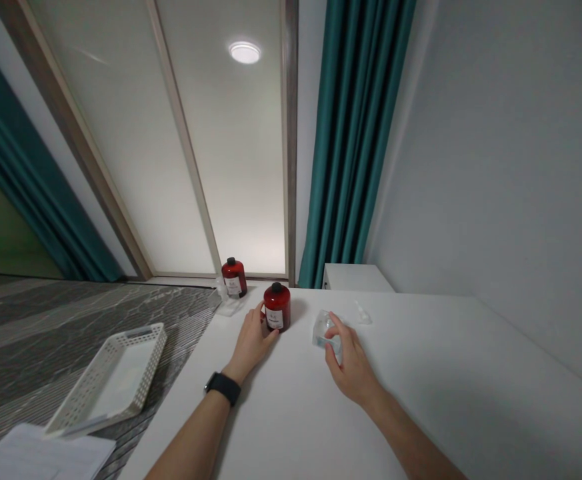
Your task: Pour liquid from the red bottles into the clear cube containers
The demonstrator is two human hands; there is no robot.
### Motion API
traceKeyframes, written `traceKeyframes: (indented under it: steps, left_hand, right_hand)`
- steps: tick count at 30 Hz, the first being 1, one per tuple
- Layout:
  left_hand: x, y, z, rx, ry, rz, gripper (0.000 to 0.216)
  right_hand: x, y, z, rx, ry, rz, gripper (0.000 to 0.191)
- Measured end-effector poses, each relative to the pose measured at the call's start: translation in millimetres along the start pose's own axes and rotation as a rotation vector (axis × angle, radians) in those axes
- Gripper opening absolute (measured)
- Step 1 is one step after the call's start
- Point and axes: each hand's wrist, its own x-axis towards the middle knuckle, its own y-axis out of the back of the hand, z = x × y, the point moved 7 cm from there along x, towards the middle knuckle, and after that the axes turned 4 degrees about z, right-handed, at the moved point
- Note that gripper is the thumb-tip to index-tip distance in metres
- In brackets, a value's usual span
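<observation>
Near the desk's (421, 400) far edge, a still-capped bottle (277, 308) is clasped by the left hand (251, 343), a glass (322, 330) by the right hand (353, 365).

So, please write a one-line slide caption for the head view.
Left hand grips a red bottle; right hand holds a clear container on a white table.
</observation>
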Motion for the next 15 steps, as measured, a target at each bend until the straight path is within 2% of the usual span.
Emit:
traceKeyframes:
  steps: [3,5,7,10,12,15]
  left_hand:
    - [0,13,9,-0.071,0.017,0.113,0.07]
    - [-4,30,21,-0.124,0.015,0.245,0.058]
    - [-11,40,41,-0.172,-0.048,0.298,0.044]
    - [-23,37,74,-0.223,-0.193,0.225,0.033]
    - [-31,24,90,-0.258,-0.255,0.094,0.033]
    - [-36,2,105,-0.304,-0.268,-0.101,0.037]
  right_hand:
    - [1,1,-1,-0.016,0.014,0.006,0.064]
    - [2,4,-1,-0.029,0.022,0.015,0.058]
    - [5,7,-2,-0.034,0.043,0.023,0.048]
    - [9,15,0,-0.036,0.051,0.059,0.033]
    - [11,20,8,-0.041,0.007,0.087,0.027]
    - [12,26,28,-0.065,-0.095,0.105,0.024]
